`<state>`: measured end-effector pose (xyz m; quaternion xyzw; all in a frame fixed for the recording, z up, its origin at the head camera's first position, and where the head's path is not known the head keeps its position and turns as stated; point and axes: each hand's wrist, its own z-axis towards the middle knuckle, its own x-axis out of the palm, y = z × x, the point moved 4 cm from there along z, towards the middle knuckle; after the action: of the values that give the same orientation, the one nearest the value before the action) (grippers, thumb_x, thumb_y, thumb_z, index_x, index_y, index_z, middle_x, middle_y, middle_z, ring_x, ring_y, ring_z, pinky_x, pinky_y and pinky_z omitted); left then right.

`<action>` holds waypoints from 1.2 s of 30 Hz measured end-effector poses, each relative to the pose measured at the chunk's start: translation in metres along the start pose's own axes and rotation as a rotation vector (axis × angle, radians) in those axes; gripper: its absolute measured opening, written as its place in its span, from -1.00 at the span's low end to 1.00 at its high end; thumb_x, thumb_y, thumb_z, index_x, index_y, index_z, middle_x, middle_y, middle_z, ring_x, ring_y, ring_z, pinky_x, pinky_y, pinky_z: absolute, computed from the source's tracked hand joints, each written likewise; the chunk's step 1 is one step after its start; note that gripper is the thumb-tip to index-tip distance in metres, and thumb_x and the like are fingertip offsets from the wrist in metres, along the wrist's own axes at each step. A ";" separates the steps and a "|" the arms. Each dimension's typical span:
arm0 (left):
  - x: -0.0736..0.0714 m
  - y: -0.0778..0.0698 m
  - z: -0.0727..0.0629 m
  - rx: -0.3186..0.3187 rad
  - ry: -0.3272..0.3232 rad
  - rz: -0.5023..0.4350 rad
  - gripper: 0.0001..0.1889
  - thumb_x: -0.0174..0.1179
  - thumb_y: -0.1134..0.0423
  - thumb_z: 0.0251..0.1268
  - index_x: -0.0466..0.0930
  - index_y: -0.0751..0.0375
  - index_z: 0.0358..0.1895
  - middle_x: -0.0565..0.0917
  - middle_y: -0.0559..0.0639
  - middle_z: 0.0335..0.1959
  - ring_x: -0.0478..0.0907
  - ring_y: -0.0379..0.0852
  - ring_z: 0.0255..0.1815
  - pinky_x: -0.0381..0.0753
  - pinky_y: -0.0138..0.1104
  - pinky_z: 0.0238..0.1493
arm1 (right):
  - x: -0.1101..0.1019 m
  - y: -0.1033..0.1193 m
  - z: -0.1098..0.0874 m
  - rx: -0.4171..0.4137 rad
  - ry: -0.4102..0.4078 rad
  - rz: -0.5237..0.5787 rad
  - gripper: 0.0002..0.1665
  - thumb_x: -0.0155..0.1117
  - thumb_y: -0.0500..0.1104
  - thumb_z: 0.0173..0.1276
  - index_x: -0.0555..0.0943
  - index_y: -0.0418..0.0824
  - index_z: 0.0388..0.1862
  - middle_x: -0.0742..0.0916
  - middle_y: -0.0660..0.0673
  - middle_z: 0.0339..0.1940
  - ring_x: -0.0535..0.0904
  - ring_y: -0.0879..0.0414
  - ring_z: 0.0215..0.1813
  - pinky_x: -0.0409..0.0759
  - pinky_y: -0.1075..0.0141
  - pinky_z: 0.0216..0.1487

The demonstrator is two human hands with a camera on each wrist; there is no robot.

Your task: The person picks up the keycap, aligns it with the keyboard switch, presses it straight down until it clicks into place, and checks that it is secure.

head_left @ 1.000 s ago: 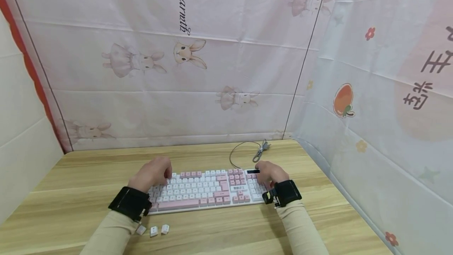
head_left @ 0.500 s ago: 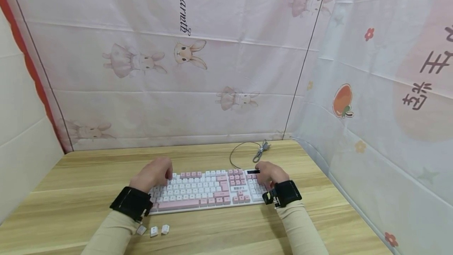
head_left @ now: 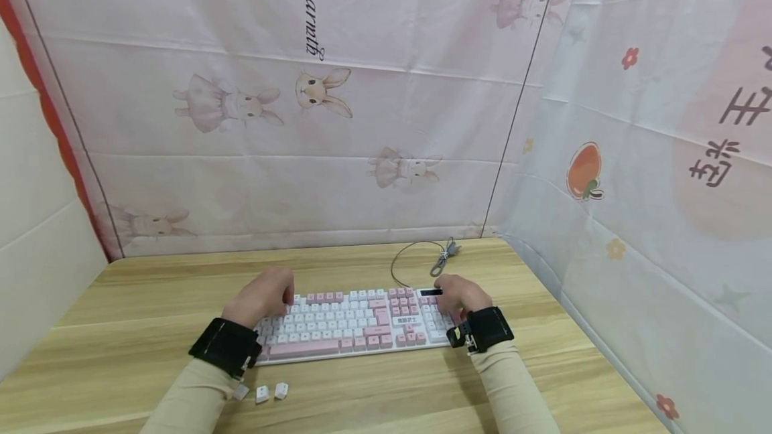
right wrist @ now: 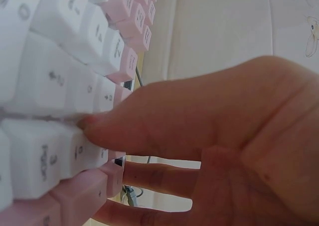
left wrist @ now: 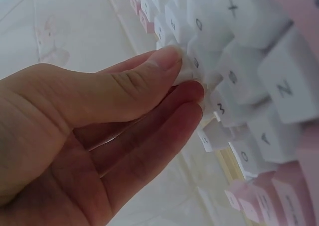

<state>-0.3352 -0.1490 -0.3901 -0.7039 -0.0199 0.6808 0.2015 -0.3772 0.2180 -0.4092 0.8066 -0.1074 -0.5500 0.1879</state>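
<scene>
A pink-and-white keyboard (head_left: 338, 320) lies on the wooden table between both hands. My left hand (head_left: 262, 297) is over its left part; in the left wrist view the thumb and fingertips pinch a white keycap (left wrist: 185, 74) among the letter keys, mostly covered by the fingers. At the right end my right hand (head_left: 463, 295) grips the keyboard. Its thumb (right wrist: 107, 127) lies on the number-pad keys, while other fingers reach past the far edge, their tips partly hidden. Loose white keycaps lie in front of the keyboard: one (head_left: 262, 394), another (head_left: 281, 390), and a third (head_left: 241, 392) beside the left sleeve.
A grey cable (head_left: 445, 261), bundled near its plug, runs behind the keyboard. The wooden table (head_left: 350, 394) extends to a printed curtain (head_left: 362, 199) at the back, with another curtain (head_left: 633, 220) along the right side.
The left wrist has shifted very slightly to the right. The right hand, the keyboard and the loose keycaps look unmoved.
</scene>
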 end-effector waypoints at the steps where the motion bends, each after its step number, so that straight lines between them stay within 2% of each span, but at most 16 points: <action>1: 0.000 0.000 0.000 -0.004 -0.001 0.000 -0.77 0.43 0.62 -0.06 0.72 0.19 -0.46 0.62 -0.03 -0.45 0.48 -0.08 -0.38 0.55 -0.21 -0.30 | 0.000 0.000 0.000 0.002 0.002 0.002 -0.24 0.28 -0.43 0.23 0.44 -0.33 0.46 0.65 -0.30 0.26 0.65 -0.05 -0.11 0.73 0.11 -0.38; 9: 0.001 0.002 -0.002 -0.021 -0.005 0.006 -0.78 0.43 0.60 -0.01 0.72 0.18 -0.44 0.63 -0.02 -0.43 0.48 -0.07 -0.37 0.57 -0.20 -0.29 | 0.001 0.000 0.000 0.007 0.009 -0.004 -0.27 0.29 -0.41 0.25 0.45 -0.32 0.45 0.65 -0.30 0.26 0.63 -0.06 -0.08 0.75 0.06 -0.30; 16: 0.001 0.000 -0.003 0.003 -0.022 0.009 -0.77 0.43 0.63 -0.03 0.73 0.21 -0.44 0.65 -0.01 -0.44 0.49 -0.08 -0.39 0.59 -0.21 -0.30 | 0.001 0.001 0.000 -0.013 -0.005 -0.061 -0.32 0.28 -0.38 0.27 0.48 -0.31 0.42 0.66 -0.28 0.24 0.64 -0.03 -0.15 0.72 0.12 -0.40; 29: 0.001 -0.001 -0.003 -0.003 -0.024 0.018 -0.77 0.42 0.64 -0.03 0.72 0.21 -0.46 0.64 -0.02 -0.45 0.48 -0.08 -0.39 0.57 -0.22 -0.31 | -0.001 0.001 -0.001 -0.028 0.001 -0.062 -0.30 0.26 -0.40 0.27 0.46 -0.33 0.44 0.66 -0.28 0.22 0.64 -0.02 -0.15 0.71 0.16 -0.41; 36: 0.002 -0.001 -0.003 -0.011 -0.020 0.008 -0.77 0.41 0.64 -0.02 0.73 0.21 -0.44 0.65 -0.01 -0.43 0.49 -0.08 -0.39 0.59 -0.22 -0.29 | 0.000 0.000 0.001 -0.025 0.010 -0.048 -0.29 0.26 -0.39 0.27 0.45 -0.33 0.45 0.65 -0.28 0.25 0.64 -0.03 -0.13 0.74 0.11 -0.36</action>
<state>-0.3320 -0.1481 -0.3916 -0.6983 -0.0229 0.6884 0.1947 -0.3785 0.2176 -0.4094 0.8093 -0.0802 -0.5516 0.1852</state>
